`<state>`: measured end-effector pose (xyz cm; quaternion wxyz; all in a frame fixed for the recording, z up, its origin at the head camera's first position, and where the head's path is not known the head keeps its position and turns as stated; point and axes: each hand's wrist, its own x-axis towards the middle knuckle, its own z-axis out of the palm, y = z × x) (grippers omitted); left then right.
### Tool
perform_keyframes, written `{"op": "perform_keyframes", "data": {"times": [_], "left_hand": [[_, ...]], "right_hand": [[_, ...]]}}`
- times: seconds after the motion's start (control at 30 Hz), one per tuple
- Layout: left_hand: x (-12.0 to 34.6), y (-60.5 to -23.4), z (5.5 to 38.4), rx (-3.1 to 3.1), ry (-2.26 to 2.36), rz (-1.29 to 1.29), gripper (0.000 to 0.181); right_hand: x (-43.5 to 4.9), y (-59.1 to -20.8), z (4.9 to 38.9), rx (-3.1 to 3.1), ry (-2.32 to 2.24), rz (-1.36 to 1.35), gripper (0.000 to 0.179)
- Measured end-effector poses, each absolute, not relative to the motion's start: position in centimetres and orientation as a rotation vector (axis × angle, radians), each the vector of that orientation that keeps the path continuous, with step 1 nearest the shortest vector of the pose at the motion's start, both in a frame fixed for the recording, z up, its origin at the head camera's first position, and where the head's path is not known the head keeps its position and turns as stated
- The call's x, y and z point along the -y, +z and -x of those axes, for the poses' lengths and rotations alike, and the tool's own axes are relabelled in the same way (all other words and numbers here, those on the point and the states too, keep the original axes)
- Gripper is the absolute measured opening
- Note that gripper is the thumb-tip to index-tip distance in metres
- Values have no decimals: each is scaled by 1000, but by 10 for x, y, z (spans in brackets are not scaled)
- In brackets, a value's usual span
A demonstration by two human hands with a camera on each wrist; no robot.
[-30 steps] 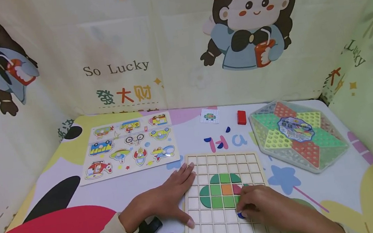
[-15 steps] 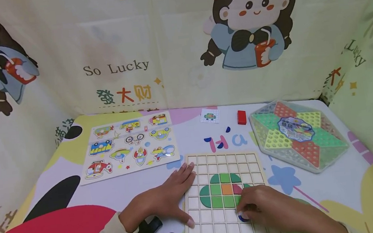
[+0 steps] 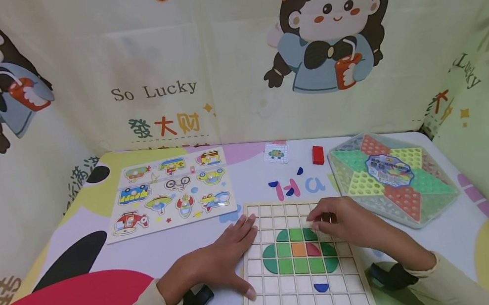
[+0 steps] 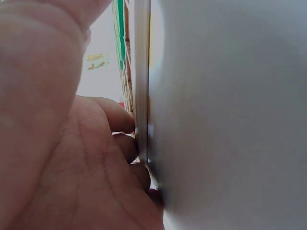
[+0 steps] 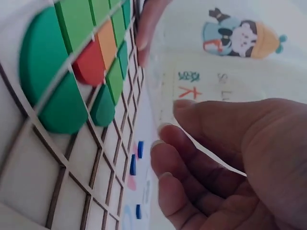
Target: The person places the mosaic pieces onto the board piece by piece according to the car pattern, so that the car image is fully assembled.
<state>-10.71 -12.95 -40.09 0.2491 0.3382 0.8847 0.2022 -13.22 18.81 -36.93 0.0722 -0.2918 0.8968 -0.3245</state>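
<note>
A wooden grid board point(image 3: 269, 284) lies at the front middle of the table. Green square and rounded tiles point(image 3: 285, 266) form a shape in its cells, around an orange square point(image 3: 299, 249) and a red rounded tile point(image 3: 313, 249). Below them, a dark blue half-circle tile point(image 3: 321, 287) sits in a lower cell. My left hand point(image 3: 219, 257) rests along the board's left edge, fingers spread and thumb on the rim. Over the board's upper right part hovers my right hand point(image 3: 345, 219); the right wrist view shows its fingers point(image 5: 168, 158) loosely bent with nothing between them.
Beyond the board lie blue half-circle tiles point(image 3: 300, 170), a small pattern card point(image 3: 276, 153) and a red block point(image 3: 318, 155). A vehicle puzzle board point(image 3: 201, 210) is at the left, a hexagonal checkers box point(image 3: 357, 200) at the right. A printed curtain point(image 3: 240, 113) stands behind.
My right hand has let go of the blue half-circle tile, leaving it in a lower cell, and has moved up and away toward the board's far right. My left hand stays put.
</note>
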Motion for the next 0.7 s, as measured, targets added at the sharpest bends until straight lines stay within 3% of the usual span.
{"op": "perform_keyframes", "data": {"times": [0.3, 0.7], "left_hand": [[130, -404, 107, -2399, 575, -944, 122], [131, -404, 107, -2415, 555, -929, 123]], "right_hand": [[-180, -385, 168, -2793, -1053, 793, 21], [-162, -402, 201, -2770, -1040, 857, 10]]}}
